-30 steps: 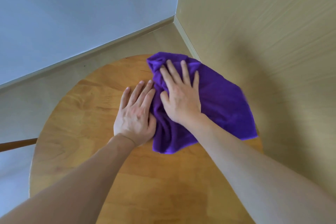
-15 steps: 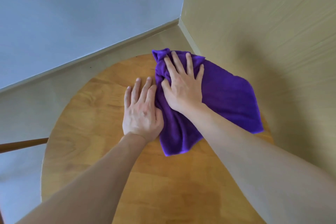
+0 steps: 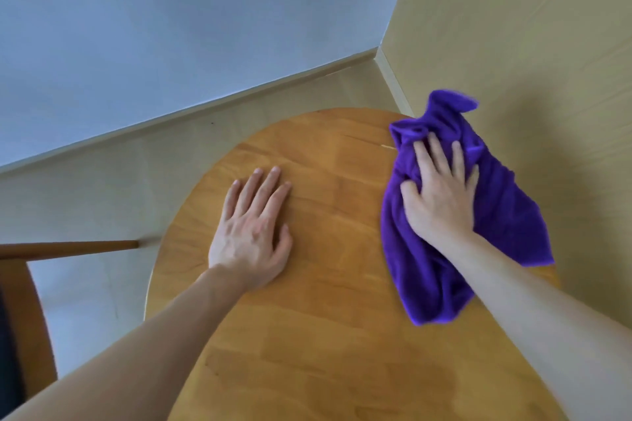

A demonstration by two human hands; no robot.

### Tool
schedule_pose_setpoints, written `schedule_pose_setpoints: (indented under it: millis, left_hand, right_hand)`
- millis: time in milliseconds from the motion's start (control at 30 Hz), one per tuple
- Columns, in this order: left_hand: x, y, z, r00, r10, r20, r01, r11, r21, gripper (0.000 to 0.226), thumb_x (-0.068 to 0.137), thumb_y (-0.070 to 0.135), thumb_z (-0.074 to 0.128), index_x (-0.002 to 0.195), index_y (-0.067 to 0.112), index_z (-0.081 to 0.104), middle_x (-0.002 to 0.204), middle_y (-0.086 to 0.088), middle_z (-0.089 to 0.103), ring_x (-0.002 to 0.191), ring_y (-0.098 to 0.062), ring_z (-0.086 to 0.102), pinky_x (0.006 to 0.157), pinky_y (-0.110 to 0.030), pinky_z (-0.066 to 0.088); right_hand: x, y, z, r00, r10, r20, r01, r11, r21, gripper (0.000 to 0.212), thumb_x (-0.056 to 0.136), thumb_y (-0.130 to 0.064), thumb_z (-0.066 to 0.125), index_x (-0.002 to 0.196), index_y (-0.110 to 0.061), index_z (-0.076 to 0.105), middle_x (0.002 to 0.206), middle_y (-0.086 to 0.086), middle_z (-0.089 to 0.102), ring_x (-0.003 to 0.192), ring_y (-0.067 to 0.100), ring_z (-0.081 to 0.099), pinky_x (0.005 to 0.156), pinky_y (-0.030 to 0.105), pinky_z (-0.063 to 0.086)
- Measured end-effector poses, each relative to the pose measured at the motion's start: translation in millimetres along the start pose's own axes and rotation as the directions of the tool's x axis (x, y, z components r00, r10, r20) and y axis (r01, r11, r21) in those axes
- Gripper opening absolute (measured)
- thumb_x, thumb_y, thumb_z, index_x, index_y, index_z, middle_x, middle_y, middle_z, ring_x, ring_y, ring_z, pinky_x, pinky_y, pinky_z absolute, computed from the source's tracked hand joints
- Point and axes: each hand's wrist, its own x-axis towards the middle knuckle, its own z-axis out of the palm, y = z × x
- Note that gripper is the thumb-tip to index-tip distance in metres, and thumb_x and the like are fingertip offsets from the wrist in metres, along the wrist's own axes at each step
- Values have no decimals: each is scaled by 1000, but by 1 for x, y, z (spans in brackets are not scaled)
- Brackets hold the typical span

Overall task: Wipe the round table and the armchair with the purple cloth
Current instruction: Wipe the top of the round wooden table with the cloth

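Left hand (image 3: 251, 236) flat on round tabletop (image 3: 335, 284), fingers straight | right hand (image 3: 441, 195) presses purple cloth (image 3: 506, 215) at right edge, fingers spread

Round wooden table (image 3: 335, 284) bears a purple cloth (image 3: 506, 215) at its right edge.

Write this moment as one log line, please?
step: wiping round table | right hand: pressing purple cloth at table's right edge | left hand: flat on tabletop | armchair: not wiped yet

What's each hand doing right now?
Left hand: open, flat on the round table.
Right hand: open, pressing the purple cloth.
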Motion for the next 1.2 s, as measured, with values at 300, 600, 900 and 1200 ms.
schedule_pose_setpoints:
  millis: [300,600,900,1200]
  left_hand:
    - [-1,2,4,988,-103,-114,94,992,-80,61,83,26,43,140,7,48,157,-10,41,150,-29,28,124,-49,17]
    - [0,2,0,980,-156,-124,141,983,-122,56,83,24,37,136,9,49,155,-8,41,149,-27,27,125,-48,13]
    - [-3,-1,3,975,-172,-142,145,973,-180,51,79,21,39,126,5,50,149,-12,44,146,-29,32,123,-51,15]
    - [-1,-2,2,981,-155,-120,134,977,-166,59,80,22,34,135,6,48,151,-10,43,149,-27,29,123,-53,14]
  right_hand:
    - [-31,-136,39,882,-460,99,466,883,-53,74,88,-41,29,161,-30,24,171,-11,12,158,27,-2,122,65,6]
    - [21,-53,6,944,-323,69,329,935,-131,73,88,-47,34,159,-29,30,169,-7,21,157,27,10,122,63,16]
    - [-21,-138,37,803,-576,151,591,803,-82,70,93,-41,30,162,-30,21,171,-11,12,158,26,-2,123,64,7]
    - [21,-70,9,858,-488,157,510,844,-167,71,92,-44,28,161,-31,21,169,-12,14,158,23,1,123,62,14]
